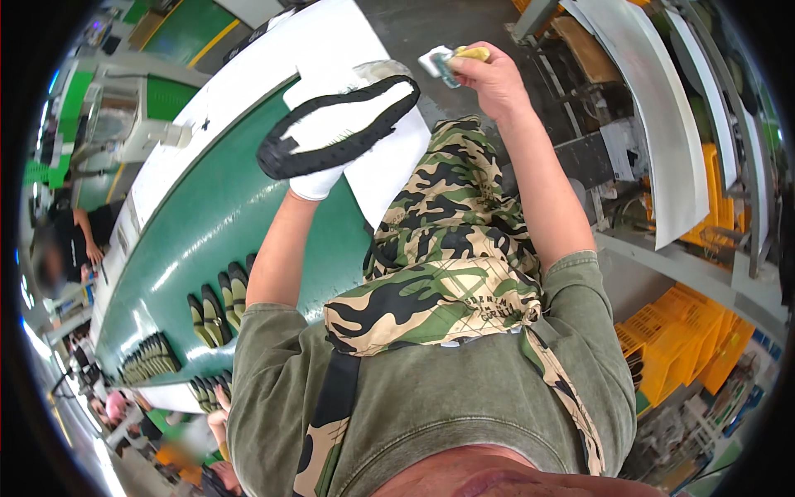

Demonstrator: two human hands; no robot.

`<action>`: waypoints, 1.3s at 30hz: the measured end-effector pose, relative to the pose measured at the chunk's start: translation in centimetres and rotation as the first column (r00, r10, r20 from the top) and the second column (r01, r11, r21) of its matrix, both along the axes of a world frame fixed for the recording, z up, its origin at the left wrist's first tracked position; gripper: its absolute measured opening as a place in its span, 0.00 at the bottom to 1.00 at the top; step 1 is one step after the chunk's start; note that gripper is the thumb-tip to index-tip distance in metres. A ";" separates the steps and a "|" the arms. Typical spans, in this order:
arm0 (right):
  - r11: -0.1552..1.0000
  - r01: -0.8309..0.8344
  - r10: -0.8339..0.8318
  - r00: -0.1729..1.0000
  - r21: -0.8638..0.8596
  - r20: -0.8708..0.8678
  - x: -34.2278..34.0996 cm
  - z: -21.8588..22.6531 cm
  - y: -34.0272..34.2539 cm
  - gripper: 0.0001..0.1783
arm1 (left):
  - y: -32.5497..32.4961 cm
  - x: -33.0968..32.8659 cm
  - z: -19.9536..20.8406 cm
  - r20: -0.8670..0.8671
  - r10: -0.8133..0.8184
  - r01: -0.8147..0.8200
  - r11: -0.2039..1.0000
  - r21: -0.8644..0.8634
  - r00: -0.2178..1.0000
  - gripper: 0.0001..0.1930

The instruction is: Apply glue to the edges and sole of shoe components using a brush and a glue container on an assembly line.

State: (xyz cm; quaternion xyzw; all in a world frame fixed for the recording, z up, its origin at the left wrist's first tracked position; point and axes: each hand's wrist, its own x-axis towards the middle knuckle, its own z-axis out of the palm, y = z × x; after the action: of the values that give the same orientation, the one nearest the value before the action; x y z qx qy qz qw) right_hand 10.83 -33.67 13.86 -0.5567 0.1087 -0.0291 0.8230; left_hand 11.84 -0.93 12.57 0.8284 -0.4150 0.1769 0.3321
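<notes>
My left hand (313, 184), in a white glove, holds a shoe piece (341, 121) from beneath. The piece is long and shoe-shaped, with a black rim around a white middle, and hides most of the fingers. Bare and raised to the right, my right hand (498, 89) pinches a small brush-like tool (472, 54) by its yellow handle. Pale bristles or a white tip show at the tool's far end, apart from the shoe piece. Just behind the piece sits a translucent plastic container or bag (383, 71), partly covered.
White sheeting (335, 37) covers part of the green table (217, 195). Rows of dark and olive shoe parts (214, 315) lie on its left side. Yellow crates (675, 331) and a metal rack with a pale panel (654, 124) stand at right. Other people (74, 240) work at far left.
</notes>
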 end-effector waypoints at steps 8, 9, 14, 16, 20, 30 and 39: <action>0.975 0.150 -0.118 0.975 -0.165 0.190 -3.1 1.8 -1.0 0.11 | -5.6 -1.1 4.3 -0.494 -0.214 0.136 0.972 -0.190 0.843 0.28; 0.975 0.154 -0.122 0.973 -0.162 0.194 -3.4 1.7 -1.2 0.11 | -5.7 -1.3 4.7 -0.491 -0.215 0.140 0.973 -0.186 0.844 0.28; 0.990 0.126 -0.117 0.985 -0.066 0.124 -4.8 3.7 -0.7 0.10 | -10.0 -2.8 8.9 -0.635 -0.565 0.255 0.818 -0.516 0.526 0.27; 0.992 0.114 -0.106 0.986 -0.054 0.131 -5.6 5.0 -0.5 0.10 | -10.9 -2.4 9.6 -0.158 -0.517 0.486 0.851 -0.202 0.841 0.29; 0.994 0.099 -0.103 0.982 0.038 0.158 -6.8 7.4 0.2 0.11 | -11.7 -2.1 7.3 -0.212 -0.366 0.356 0.931 -0.084 0.906 0.27; 0.997 0.081 -0.082 0.958 0.015 0.275 -7.4 12.9 0.7 0.11 | -13.5 -0.3 4.7 -0.397 -0.280 0.277 0.959 -0.066 0.874 0.31; 0.992 0.126 -0.100 0.887 -0.027 0.451 -5.0 11.6 -2.7 0.10 | -13.3 -1.4 7.2 -0.875 -0.478 0.329 0.840 -0.431 0.075 0.32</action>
State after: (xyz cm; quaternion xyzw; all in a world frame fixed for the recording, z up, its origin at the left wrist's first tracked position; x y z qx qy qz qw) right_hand 5.79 -36.34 25.42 -0.5504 -0.0528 -0.2078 0.8069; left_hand 10.44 -14.26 19.75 0.5806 -0.3152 -0.4524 0.5991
